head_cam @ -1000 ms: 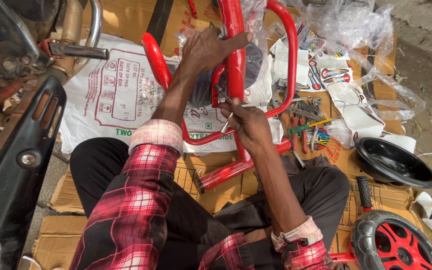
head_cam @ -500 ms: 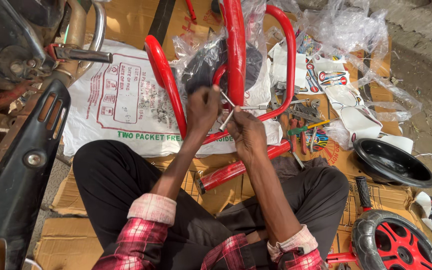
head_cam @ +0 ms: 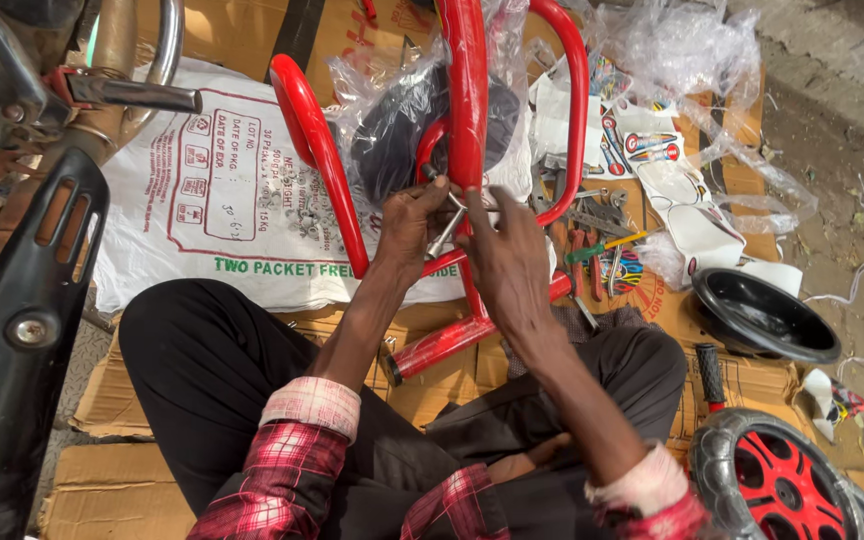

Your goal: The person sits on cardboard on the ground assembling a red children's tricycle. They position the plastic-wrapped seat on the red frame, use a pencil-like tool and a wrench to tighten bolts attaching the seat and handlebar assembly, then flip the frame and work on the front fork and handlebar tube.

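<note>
Left hand (head_cam: pixel 410 222) and right hand (head_cam: pixel 504 255) both pinching a small metal spanner (head_cam: pixel 445 232) against the red tube frame (head_cam: pixel 469 120); stiff, smooth, probably light, best gripped on the tubes

— What is lying under everything in the lower part of the frame?
— Flattened brown cardboard (head_cam: pixel 122 400) is covering the ground there.
— And at the right edge?
— Bare grey pavement (head_cam: pixel 852 150) is showing, and daylight is falling on it.

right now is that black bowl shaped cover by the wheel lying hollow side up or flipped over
Hollow side up. The black cover rests on the cardboard with its rim uppermost and its glossy inside showing, empty.
</note>
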